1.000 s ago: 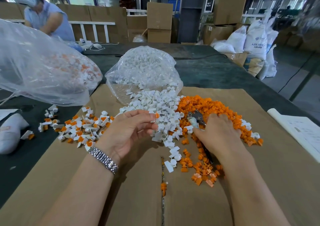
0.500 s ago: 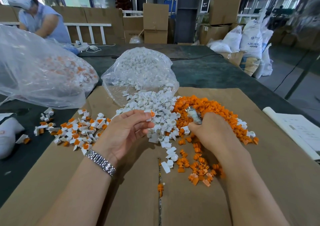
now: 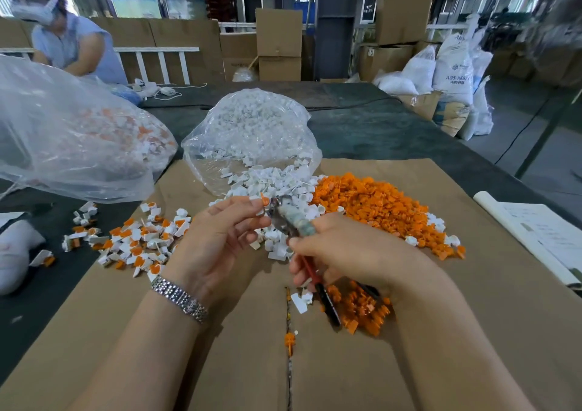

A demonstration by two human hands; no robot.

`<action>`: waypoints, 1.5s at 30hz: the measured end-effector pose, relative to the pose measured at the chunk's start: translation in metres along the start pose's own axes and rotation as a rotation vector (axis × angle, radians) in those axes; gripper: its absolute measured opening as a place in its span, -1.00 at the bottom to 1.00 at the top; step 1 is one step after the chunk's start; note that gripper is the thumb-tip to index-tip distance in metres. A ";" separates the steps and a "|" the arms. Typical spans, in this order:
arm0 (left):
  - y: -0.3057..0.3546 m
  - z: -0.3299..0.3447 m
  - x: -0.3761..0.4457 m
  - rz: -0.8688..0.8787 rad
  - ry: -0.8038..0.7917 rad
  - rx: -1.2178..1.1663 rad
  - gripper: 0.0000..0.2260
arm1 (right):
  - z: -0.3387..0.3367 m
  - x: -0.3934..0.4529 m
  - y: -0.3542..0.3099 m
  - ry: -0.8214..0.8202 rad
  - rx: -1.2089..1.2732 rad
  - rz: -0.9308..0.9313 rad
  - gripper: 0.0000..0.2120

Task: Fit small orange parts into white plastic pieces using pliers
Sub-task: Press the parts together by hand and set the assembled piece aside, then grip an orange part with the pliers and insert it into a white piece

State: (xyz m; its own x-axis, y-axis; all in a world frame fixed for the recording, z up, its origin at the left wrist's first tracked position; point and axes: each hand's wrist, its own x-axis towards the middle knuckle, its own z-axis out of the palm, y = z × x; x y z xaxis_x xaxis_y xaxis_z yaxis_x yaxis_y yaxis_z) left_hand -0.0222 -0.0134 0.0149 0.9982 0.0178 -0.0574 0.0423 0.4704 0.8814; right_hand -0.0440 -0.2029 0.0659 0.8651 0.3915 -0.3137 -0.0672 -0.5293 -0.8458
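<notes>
Above the near edge of the white pile, your left hand pinches a small piece with an orange part between thumb and fingertips, fingers curled round it. Your right hand is wrapped round the red and black handles of the pliers, and the metal nose meets that piece just right of your left fingertips; the nose looks closed on it, though the blur there makes this hard to tell. The loose orange parts lie in a heap right of the white pile, on the brown cardboard sheet. More orange parts lie near your right wrist. Finished white-and-orange pieces are scattered to the left. A clear bag of white pieces lies open at the far side, and a larger clear bag sits far left. A metal watch band circles your left wrist.
</notes>
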 end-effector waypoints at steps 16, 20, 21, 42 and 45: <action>-0.002 0.003 -0.001 0.007 0.087 0.089 -0.93 | 0.022 -0.005 0.001 0.104 -0.140 -0.050 -0.69; -0.001 0.003 -0.003 -0.026 0.090 0.093 -0.80 | 0.027 -0.002 0.004 0.176 -0.255 -0.056 -0.57; -0.001 0.004 -0.003 -0.036 0.091 0.090 -0.78 | 0.028 -0.001 0.004 0.195 -0.272 -0.049 -0.58; 0.018 -0.040 0.002 0.387 0.828 1.212 -0.79 | -0.037 0.014 0.022 0.460 -0.410 0.038 -0.58; 0.014 -0.034 -0.001 0.393 0.669 1.350 -0.81 | -0.040 0.028 0.037 0.533 -0.565 0.126 -0.62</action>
State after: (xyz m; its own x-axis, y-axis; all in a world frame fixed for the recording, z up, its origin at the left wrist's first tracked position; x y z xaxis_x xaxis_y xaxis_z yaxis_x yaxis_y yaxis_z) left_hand -0.0238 0.0232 0.0114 0.7708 0.4936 0.4027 0.1647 -0.7651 0.6225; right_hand -0.0021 -0.2411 0.0432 0.9991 -0.0352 -0.0222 -0.0413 -0.9042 -0.4251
